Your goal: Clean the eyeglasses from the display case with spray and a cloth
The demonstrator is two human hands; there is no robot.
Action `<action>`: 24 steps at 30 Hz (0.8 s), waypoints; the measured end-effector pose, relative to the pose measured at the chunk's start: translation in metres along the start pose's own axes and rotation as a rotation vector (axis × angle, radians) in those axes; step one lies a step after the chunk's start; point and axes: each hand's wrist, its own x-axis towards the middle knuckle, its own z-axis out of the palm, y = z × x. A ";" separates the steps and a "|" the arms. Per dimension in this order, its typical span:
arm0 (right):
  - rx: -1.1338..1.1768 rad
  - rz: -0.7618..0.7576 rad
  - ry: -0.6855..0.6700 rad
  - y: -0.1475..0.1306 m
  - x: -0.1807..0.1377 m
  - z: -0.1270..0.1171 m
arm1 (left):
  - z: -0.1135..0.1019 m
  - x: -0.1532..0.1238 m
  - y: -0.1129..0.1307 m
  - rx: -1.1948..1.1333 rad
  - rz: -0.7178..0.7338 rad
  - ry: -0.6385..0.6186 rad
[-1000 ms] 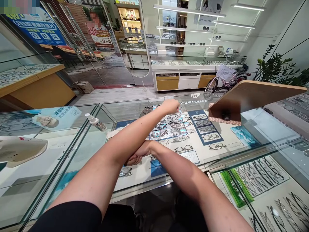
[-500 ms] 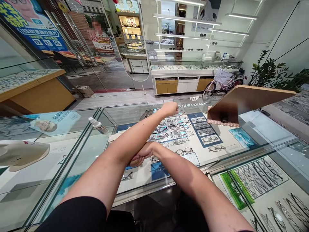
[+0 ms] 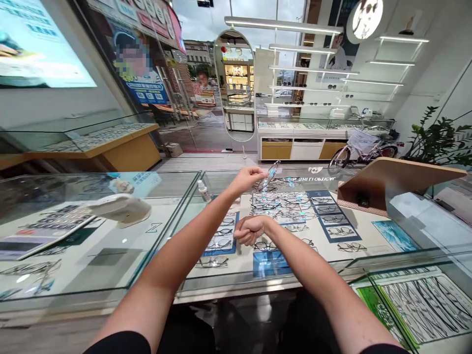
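Over the far side of the glass counter (image 3: 324, 268), my left hand (image 3: 248, 179) pinches a pair of eyeglasses (image 3: 273, 169), raised at a tilt above the display. Closer to me, my right hand (image 3: 251, 230) is curled into a fist just over the counter. Whatever its fingers enclose, if anything, is hidden. Beneath and beyond the hands lie rows of eyeglasses (image 3: 278, 202) with clear lenses. A blue tray with eyeglasses (image 3: 221, 243) is left of my right hand, and a blue card (image 3: 271, 264) lies below it.
A spray bottle (image 3: 203, 191) stands left of my left forearm. Further left is a white curved device (image 3: 123, 209). To the right are a blue strip of frames (image 3: 334, 216), a wooden-backed panel (image 3: 398, 182) and a green-edged tray (image 3: 385, 312). Glass edges divide the counter.
The view has tilted up and turned left. My left hand, a fist before, now shows eyeglasses held up in its fingertips. My right fist has come out from behind the left forearm.
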 end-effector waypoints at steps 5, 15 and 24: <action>-0.110 0.105 -0.005 -0.016 0.001 0.010 | -0.037 -0.058 -0.031 -0.175 -0.036 0.277; -0.221 -0.574 0.821 -0.018 -0.064 0.007 | -0.051 -0.080 -0.081 -0.326 -0.053 0.337; -0.046 -0.978 1.581 -0.030 -0.042 -0.010 | -0.036 -0.083 -0.080 -0.421 -0.020 0.308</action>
